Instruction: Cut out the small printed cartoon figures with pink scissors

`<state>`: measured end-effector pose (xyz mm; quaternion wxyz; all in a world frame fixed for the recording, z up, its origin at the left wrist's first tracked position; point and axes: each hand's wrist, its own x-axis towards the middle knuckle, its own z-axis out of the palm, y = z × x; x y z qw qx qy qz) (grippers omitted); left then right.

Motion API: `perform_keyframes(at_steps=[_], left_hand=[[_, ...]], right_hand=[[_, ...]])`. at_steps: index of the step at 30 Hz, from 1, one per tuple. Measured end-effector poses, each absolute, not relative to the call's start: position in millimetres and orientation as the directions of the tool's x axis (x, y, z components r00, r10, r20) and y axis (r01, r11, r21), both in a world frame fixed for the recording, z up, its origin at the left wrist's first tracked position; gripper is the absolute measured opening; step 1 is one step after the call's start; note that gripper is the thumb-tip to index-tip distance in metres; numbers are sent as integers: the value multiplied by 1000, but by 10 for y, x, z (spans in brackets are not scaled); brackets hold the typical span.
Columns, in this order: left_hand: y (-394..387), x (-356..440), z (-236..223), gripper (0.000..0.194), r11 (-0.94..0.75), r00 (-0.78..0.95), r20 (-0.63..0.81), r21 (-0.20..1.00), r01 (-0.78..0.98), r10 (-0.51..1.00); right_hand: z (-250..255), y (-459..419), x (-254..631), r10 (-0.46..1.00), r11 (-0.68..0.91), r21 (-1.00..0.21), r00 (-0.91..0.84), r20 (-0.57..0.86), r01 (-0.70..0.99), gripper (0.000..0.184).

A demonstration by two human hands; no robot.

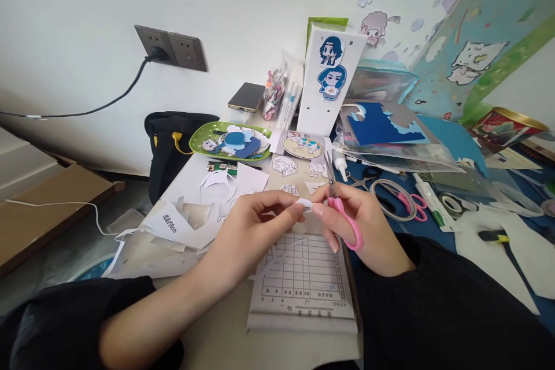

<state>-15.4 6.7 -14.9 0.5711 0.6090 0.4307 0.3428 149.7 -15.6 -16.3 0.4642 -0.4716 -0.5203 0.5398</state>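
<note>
Centrally, paper piece (304, 203): small and white, held up between the two hands, above the upper end of a gridded sheet (303, 283).
Left hand (262, 214): reaching in from the lower left, forearm slanting up and inward, black sleeve (130, 292) bunched near the elbow; thumb and index finger pinched on the paper's left end, the other fingers curled behind.
Right hand (353, 217): coming in from the lower right, bent inward at the wrist, sleeve down near it; fingers partly closed round pink-handled scissors (356, 241), thumb tip at the paper's right end.
Scissor blades: pointing away from the person, rising beyond the knuckles; whether they are parted I cannot tell.
Line-drawn cutouts (284, 166): lying on the table just beyond the hands.
Green tray (200, 144): farther off to the left, heaped with blue and white cutouts.
White stand (318, 115): upright behind the cutouts, bearing two blue-haired figures.
Left of the hands: loose paper scraps (171, 225), overlapping.
Right of them: a clear tape ring (376, 208) overlapping a second pink pair of scissors (420, 208), on blue cloth.
</note>
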Motion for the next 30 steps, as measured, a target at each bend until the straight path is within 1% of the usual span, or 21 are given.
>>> perform_keyframes(at_steps=[3, 5, 8, 11, 15, 19, 22, 25, 30], left_hand=[[48, -152, -144, 18, -39, 434, -30, 988, 148, 900], [40, -153, -135, 18, -78, 461, -8, 983, 167, 887], [36, -155, -117, 19, -87, 462, -15, 976, 200, 887], [39, -155, -107, 20, -76, 448, -29, 974, 215, 893], [67, -156, -126, 18, -26, 420, -61, 980, 199, 905], [108, -157, -158, 14, 70, 394, -103, 993, 97, 913], [120, -153, -169, 13, 135, 383, -134, 991, 24, 914], [118, -151, -173, 12, 154, 375, -134, 988, -23, 917], [103, -162, -168, 14, 156, 398, -130, 987, -32, 908]], right_hand=[[-162, -152, 1501, 991, 9, -1000, -133, 8, 6, 15], [-160, -151, 1503, 990, 5, -1000, -138, 2, 22, 15], [-155, -153, 1504, 986, -13, -999, -167, -20, 45, 13], [-150, -150, 1507, 986, 8, -998, -164, -2, 54, 15], [-142, -133, 1522, 991, 19, -998, -131, 10, 62, 16], [-158, -111, 1543, 996, 1, -999, -87, -3, 49, 15], [-183, -102, 1548, 994, -30, -998, -102, -35, 46, 17], [-189, -108, 1537, 990, -51, -997, -127, -58, 60, 18], [-147, -133, 1521, 990, -30, -997, -138, -40, 76, 11]])
